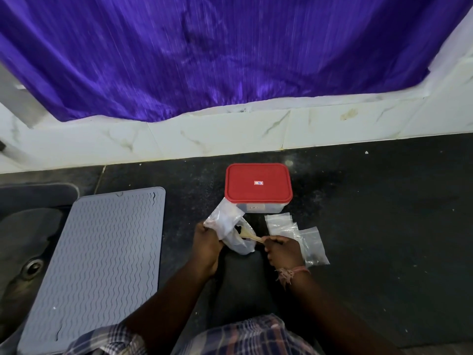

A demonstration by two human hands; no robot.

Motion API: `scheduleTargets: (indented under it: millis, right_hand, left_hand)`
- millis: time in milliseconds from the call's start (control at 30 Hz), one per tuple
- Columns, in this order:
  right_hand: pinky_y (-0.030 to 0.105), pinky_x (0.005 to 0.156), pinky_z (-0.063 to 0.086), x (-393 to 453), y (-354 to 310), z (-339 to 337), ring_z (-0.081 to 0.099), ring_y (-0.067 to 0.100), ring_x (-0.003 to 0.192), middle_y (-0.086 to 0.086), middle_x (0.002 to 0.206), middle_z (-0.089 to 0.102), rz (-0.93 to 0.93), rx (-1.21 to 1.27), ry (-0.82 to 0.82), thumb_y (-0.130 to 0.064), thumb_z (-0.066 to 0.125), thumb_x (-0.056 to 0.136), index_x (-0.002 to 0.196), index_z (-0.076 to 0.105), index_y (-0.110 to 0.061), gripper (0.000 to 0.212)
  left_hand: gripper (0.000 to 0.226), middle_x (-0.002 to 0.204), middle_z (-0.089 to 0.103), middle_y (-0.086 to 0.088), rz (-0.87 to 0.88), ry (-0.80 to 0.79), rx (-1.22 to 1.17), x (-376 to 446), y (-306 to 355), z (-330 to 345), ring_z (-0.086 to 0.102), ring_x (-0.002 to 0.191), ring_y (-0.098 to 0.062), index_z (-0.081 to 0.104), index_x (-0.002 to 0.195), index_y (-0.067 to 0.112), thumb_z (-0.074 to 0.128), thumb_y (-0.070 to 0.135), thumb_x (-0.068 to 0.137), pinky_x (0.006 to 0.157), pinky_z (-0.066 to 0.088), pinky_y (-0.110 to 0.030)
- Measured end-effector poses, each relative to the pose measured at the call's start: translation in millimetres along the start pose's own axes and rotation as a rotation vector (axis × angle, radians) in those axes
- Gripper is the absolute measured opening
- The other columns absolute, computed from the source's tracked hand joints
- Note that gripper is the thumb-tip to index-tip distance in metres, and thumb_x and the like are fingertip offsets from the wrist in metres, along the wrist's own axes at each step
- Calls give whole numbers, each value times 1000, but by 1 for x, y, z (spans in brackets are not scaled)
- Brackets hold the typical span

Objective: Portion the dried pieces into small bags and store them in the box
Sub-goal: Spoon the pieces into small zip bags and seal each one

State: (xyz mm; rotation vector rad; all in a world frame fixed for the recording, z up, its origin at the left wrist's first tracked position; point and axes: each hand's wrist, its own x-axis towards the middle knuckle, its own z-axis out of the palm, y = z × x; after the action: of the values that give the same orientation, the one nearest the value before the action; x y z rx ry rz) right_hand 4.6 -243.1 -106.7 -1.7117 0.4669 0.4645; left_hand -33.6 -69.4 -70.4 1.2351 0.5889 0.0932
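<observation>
Head view: right hand [282, 248] pinches pale wooden spoon [249, 235], bowl pointing left into clear plastic bag [230, 230] gripped by left hand [206, 240].

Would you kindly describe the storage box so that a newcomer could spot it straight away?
Start at the dark countertop below the purple curtain. Near its middle, just beyond the person's hands, stands the box, a clear rectangular tub. Its closed red lid with a small label sets it apart from the clear small bags lying in front of it and the grey ridged mat alongside.
</observation>
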Motion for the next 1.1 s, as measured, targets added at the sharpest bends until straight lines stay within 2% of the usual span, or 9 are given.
scheduleTargets:
  millis: [100,333,433,500,567,633,767,900,1100]
  right_hand:
    - [30,60,44,-3,2,0,53,11,53,-5,57,65,-50,-12,-2,-10,69,89,71,77,-21,22]
    - [29,66,47,-10,-10,-1,57,8,57,-8,57,67,-150,31,15,-12,70,88,73,77,-20,18]
    - [28,65,47,-13,-19,0,57,7,55,-8,55,65,-176,32,13,-14,71,88,74,77,-17,16]
    - [29,66,47,-16,-24,3,58,9,58,-9,57,66,-187,39,5,-14,72,88,77,78,-16,13]
    - [29,66,47,-21,-29,7,58,10,60,-7,58,67,-188,52,-16,-13,72,87,78,78,-16,12]
    - [30,64,47,-27,-35,13,57,12,59,-6,59,67,-203,56,-53,-13,72,87,76,78,-17,13]
    - [25,56,41,-37,-45,20,49,11,52,-4,55,61,-243,41,-112,-16,72,88,76,78,-15,13]
    - [24,52,40,-40,-50,20,49,11,52,-5,56,63,-228,55,-116,-12,71,89,75,77,-18,16]
    - [22,46,38,-45,-55,14,46,9,46,-1,55,60,-236,117,-108,-5,68,90,76,77,-17,20]
  left_hand:
    - [29,105,75,-26,-103,153,40,14,-9,-8,71,101,-42,76,101,3,63,12,77,96,55,-58]
    - [27,117,65,-12,-254,482,299,25,5,-29,65,107,-29,59,126,7,59,15,100,100,53,-45]
    - [41,121,64,-5,-74,547,376,19,7,-41,67,104,-25,55,129,27,65,21,90,95,57,-50]
    - [26,112,69,-4,83,556,518,10,4,-42,69,96,-23,61,117,29,59,28,91,90,58,-48]
    - [16,106,70,-8,115,500,631,4,3,-38,67,95,-26,68,112,11,58,16,101,89,51,-36]
    - [14,102,68,-3,114,483,610,-1,7,-32,66,98,-23,71,107,8,59,9,99,85,46,-29]
    - [22,94,75,-1,137,372,616,-8,17,-27,71,87,-17,77,101,16,55,12,97,80,60,-38]
    - [28,70,70,-6,195,284,704,-6,15,-26,68,69,-27,73,78,13,54,16,98,63,54,-43]
    - [25,77,70,-4,306,413,913,-9,13,-35,64,76,-18,73,76,13,68,28,96,78,52,-34]
